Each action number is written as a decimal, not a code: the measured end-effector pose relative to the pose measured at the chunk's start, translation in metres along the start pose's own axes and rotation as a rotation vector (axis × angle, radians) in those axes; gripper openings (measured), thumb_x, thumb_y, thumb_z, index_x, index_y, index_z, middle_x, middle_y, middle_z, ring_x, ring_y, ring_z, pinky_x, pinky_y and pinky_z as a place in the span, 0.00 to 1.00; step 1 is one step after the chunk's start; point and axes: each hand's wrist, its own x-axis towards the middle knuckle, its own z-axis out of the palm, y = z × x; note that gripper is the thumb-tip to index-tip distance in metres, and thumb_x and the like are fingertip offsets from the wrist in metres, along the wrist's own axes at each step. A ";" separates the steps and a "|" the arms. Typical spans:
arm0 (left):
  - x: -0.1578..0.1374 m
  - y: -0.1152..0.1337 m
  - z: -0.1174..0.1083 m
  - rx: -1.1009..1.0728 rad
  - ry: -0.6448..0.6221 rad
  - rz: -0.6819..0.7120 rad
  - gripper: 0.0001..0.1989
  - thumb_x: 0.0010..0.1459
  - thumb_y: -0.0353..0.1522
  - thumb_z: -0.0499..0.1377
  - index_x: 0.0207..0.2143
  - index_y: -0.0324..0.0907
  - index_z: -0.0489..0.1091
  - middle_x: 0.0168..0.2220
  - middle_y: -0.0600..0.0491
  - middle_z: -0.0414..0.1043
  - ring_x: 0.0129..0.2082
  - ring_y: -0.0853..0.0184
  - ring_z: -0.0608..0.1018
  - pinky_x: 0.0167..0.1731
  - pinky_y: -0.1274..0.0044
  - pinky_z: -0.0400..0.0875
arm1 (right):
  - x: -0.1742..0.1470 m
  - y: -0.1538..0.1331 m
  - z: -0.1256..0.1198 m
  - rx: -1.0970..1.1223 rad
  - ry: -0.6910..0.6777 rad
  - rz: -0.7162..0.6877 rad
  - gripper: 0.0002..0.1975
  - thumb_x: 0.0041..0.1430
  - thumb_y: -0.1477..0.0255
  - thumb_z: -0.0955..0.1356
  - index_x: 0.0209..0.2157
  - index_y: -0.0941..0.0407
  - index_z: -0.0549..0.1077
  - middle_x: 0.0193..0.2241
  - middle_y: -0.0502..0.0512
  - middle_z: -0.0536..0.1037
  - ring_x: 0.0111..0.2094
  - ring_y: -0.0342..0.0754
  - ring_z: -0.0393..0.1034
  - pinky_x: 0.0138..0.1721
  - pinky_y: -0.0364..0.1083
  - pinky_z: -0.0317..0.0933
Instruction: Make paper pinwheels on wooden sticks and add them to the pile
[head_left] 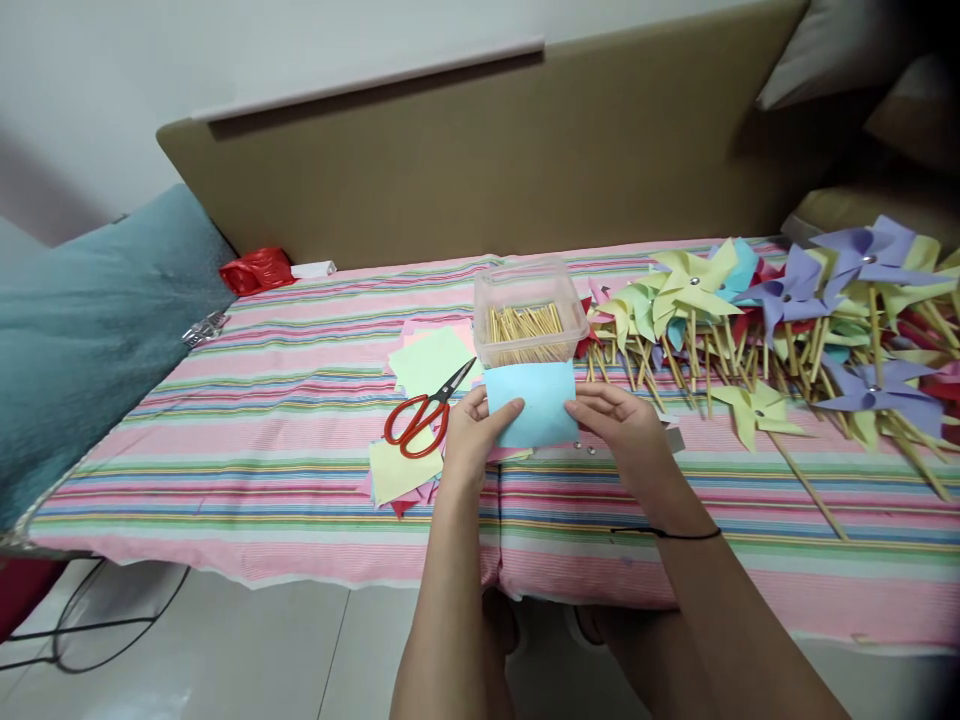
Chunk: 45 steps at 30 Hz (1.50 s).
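Observation:
Between my two hands I hold up a light blue sheet of paper (541, 408). My left hand (474, 430) pinches its left edge, thumb in front. On the right edge, my right hand (616, 422) grips it the same way. Red-handled scissors (424, 415) lie beside my left hand, blades pointing toward the box. They rest over stacks of coloured paper, with a pale green sheet (427, 358) on top behind and a yellow sheet (401, 470) nearer me. Small shiny studs (591, 450) sit on the cloth near my right fingers.
Behind the paper stands a clear plastic box (487, 300) of thin wooden sticks (529, 328). Many paper pinwheels (694, 282) on sticks are heaped along the right. A striped cloth (262, 440) covers the seat. A red plastic bag (259, 270) lies at the back left, near a teal cushion (97, 330).

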 end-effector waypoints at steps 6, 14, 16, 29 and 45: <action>0.005 0.001 -0.001 -0.001 0.068 0.061 0.31 0.54 0.57 0.46 0.40 0.44 0.74 0.49 0.49 0.74 0.51 0.61 0.73 0.46 0.73 0.67 | 0.000 -0.002 -0.011 -0.187 -0.024 -0.414 0.04 0.48 0.74 0.70 0.22 0.52 0.76 0.48 0.54 0.74 0.51 0.56 0.67 0.48 0.54 0.62; 0.002 0.003 -0.002 -0.133 -0.140 -0.098 0.27 0.49 0.52 0.58 0.42 0.42 0.72 0.36 0.48 0.77 0.36 0.62 0.78 0.32 0.75 0.71 | -0.001 -0.008 -0.018 -0.175 -0.123 -0.402 0.07 0.50 0.75 0.69 0.21 0.51 0.76 0.59 0.51 0.65 0.56 0.59 0.62 0.48 0.55 0.62; 0.001 0.002 -0.001 -0.072 -0.146 -0.078 0.23 0.45 0.44 0.65 0.42 0.40 0.72 0.33 0.49 0.77 0.32 0.64 0.78 0.32 0.76 0.71 | 0.000 -0.006 -0.019 -0.201 -0.165 -0.372 0.07 0.50 0.74 0.69 0.21 0.52 0.77 0.58 0.53 0.65 0.55 0.59 0.63 0.47 0.54 0.62; 0.002 -0.003 -0.001 0.002 -0.022 -0.024 0.21 0.37 0.34 0.70 0.36 0.37 0.74 0.30 0.51 0.78 0.27 0.67 0.77 0.32 0.74 0.71 | -0.001 -0.004 -0.019 -0.213 -0.321 -0.222 0.04 0.48 0.69 0.72 0.27 0.53 0.80 0.27 0.52 0.79 0.28 0.46 0.72 0.28 0.44 0.68; 0.002 -0.005 -0.002 -0.008 -0.042 -0.003 0.19 0.37 0.34 0.70 0.34 0.37 0.74 0.27 0.53 0.77 0.24 0.70 0.75 0.29 0.77 0.71 | -0.002 -0.008 -0.015 -0.263 -0.269 -0.173 0.09 0.47 0.63 0.74 0.26 0.55 0.79 0.26 0.54 0.80 0.28 0.48 0.74 0.30 0.46 0.70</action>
